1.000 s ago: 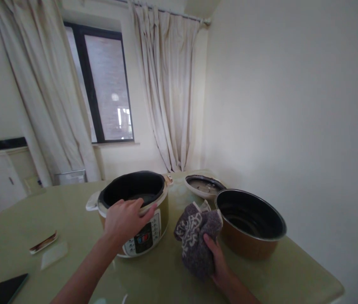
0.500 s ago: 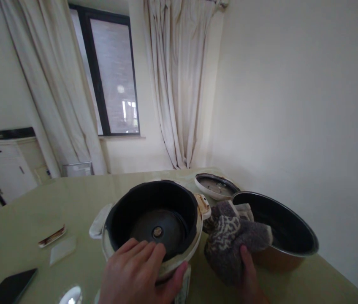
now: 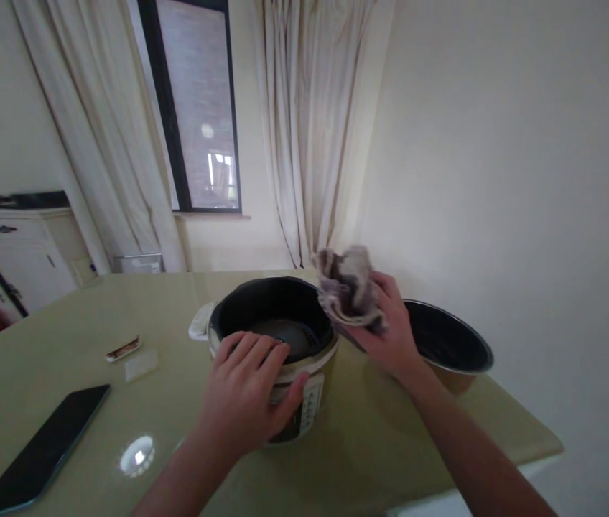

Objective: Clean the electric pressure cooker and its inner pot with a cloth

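An electric cooker (image 3: 296, 424) with a cream body and dark, hollow inside stands in the middle of the table. My left hand (image 3: 250, 391) grips its near rim, fingers over the edge and thumb on the outside. Crumpled in my right hand (image 3: 393, 327) is a grey and cream knitted cloth (image 3: 350, 287), held above the cooker's right side and slightly blurred. The cloth and hand hide the cooker's right handle. Behind my right wrist sits a dark inner pot (image 3: 452, 337) with a brownish outside.
On the pale green table (image 3: 186, 431) lie a dark phone or tablet (image 3: 46, 445), a small narrow object (image 3: 123, 349) and a whitish translucent piece (image 3: 141, 365). A wall (image 3: 525, 215) borders the right; curtains (image 3: 309, 143) and a window (image 3: 202, 108) are behind.
My right hand has lifted the cloth up and slightly left, from beside the cooker to above its right side. My left hand stays on the rim. The view has shifted.
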Tool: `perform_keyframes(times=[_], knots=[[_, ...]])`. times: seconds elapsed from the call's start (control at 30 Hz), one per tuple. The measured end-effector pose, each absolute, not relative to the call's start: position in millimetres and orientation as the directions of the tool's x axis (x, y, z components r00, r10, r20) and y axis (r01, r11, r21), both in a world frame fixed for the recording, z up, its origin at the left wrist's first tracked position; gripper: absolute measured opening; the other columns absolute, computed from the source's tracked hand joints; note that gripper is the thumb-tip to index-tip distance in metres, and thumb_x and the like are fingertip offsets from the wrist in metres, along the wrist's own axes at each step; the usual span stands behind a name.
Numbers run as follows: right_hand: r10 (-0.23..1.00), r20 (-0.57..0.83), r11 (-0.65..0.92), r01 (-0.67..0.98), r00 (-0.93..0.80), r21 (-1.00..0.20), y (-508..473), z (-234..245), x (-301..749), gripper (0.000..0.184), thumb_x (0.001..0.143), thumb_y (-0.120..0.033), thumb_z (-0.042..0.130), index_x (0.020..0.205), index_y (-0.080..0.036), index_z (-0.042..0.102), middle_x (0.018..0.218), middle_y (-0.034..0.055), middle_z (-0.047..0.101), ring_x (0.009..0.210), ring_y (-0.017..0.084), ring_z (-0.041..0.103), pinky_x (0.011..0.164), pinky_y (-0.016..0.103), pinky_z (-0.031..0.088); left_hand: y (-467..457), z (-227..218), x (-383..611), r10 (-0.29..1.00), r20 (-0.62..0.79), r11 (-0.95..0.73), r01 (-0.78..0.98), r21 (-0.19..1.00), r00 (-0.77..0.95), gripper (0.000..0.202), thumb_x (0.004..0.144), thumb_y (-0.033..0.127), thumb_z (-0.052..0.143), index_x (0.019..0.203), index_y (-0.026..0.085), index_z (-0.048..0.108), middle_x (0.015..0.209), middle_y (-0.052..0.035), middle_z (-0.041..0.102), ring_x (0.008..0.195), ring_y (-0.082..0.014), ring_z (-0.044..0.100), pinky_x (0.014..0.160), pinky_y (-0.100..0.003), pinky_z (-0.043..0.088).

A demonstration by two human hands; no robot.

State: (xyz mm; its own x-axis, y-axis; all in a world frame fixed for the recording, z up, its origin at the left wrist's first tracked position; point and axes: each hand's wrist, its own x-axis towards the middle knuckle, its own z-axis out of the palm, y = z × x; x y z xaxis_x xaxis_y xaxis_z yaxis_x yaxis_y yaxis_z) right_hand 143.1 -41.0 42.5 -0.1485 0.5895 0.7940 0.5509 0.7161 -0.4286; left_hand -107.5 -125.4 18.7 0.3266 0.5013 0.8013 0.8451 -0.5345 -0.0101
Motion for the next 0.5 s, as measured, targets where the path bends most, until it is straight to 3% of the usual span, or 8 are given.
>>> perform_keyframes(times=[0.03, 0.1, 0.2, 0.27, 0.3, 0.4, 0.5], knots=[[0.512, 0.771, 0.783, 0.575, -0.379, -0.238, -29.9, 65.0, 129.4, 0.053, 0.084, -0.041, 0.081, 0.133, -0.025, 0.070, 0.143, 0.0142, 0.061, 0.134, 0.035, 0.054, 0.117, 0.056, 0.043, -125.0, 17.4, -107.4, 0.512, 0.800, -0.514, 0.858, -0.008, 0.314, 0.022, 0.100, 0.040, 0.059, 0.097, 0.021, 0.071, 0.090, -0.0073, 0.074, 0.088, -0.0267, 0.067, 0.084, -0.045, 0.046], [0.332, 0.575, 0.872, 0.476, -0.748, 0.115, -3.9, 91.8, 94.3, 0.046, 0.090, -0.030, 0.076, 0.134, -0.022, 0.069, 0.138, 0.0143, 0.063, 0.130, 0.032, 0.054, 0.114, 0.052, 0.044, -121.9, 13.3, -105.4, 0.533, 0.797, -0.464, 0.886, -0.007, 0.285, 0.026, 0.101, 0.039, 0.056, 0.087, 0.022, 0.069, 0.083, -0.0061, 0.072, 0.083, -0.0257, 0.065, 0.079, -0.043, 0.043], [0.133, 0.136, 0.874, 0.181, -0.982, 0.451, 32.5, 91.7, 39.8, 0.024, 0.095, -0.020, 0.067, 0.118, -0.020, 0.076, 0.130, 0.0133, 0.067, 0.127, 0.030, 0.052, 0.106, 0.047, 0.047, -115.2, 6.9, -100.6, 0.534, 0.807, -0.375, 0.926, -0.040, 0.251, 0.038, 0.103, 0.039, 0.053, 0.071, 0.023, 0.062, 0.069, -0.0041, 0.067, 0.074, -0.0238, 0.063, 0.072, -0.042, 0.037], [0.128, -0.115, 0.875, 0.057, -0.985, 0.481, 48.3, 80.0, 16.2, 0.021, 0.100, -0.018, 0.059, 0.104, -0.021, 0.080, 0.131, 0.0115, 0.070, 0.133, 0.030, 0.050, 0.106, 0.045, 0.046, -111.7, 4.7, -98.3, 0.527, 0.815, -0.340, 0.939, -0.058, 0.241, 0.040, 0.104, 0.037, 0.052, 0.067, 0.023, 0.059, 0.065, -0.0037, 0.065, 0.071, -0.0231, 0.062, 0.071, -0.042, 0.035], [0.172, -0.171, 0.875, 0.071, -0.970, 0.479, 53.4, 74.7, 10.2, 0.023, 0.100, -0.016, 0.058, 0.102, -0.022, 0.080, 0.133, 0.0112, 0.070, 0.136, 0.030, 0.048, 0.107, 0.045, 0.045, -110.4, 4.3, -97.6, 0.527, 0.815, -0.333, 0.941, -0.061, 0.239, 0.040, 0.103, 0.036, 0.052, 0.067, 0.022, 0.059, 0.066, -0.0039, 0.066, 0.071, -0.0229, 0.062, 0.070, -0.042, 0.035], [0.422, -0.197, 0.851, 0.311, -0.885, 0.423, 59.5, 67.9, 10.6, 0.022, 0.092, -0.018, 0.067, 0.110, -0.022, 0.081, 0.137, 0.0124, 0.070, 0.138, 0.033, 0.050, 0.107, 0.045, 0.045, -108.7, 4.5, -97.4, 0.528, 0.816, -0.326, 0.943, -0.062, 0.236, 0.037, 0.102, 0.032, 0.052, 0.068, 0.022, 0.060, 0.067, -0.0050, 0.067, 0.072, -0.0231, 0.062, 0.070, -0.042, 0.034], [0.649, -0.239, 0.757, 0.581, -0.723, 0.299, 55.3, 73.5, 19.9, 0.030, 0.082, -0.032, 0.079, 0.106, -0.014, 0.082, 0.116, 0.0177, 0.077, 0.115, 0.034, 0.067, 0.094, 0.040, 0.053, -108.4, 3.3, -98.6, 0.527, 0.818, -0.328, 0.943, -0.056, 0.232, 0.036, 0.101, 0.030, 0.051, 0.067, 0.022, 0.059, 0.067, -0.0063, 0.065, 0.073, -0.0242, 0.061, 0.071, -0.041, 0.034]])
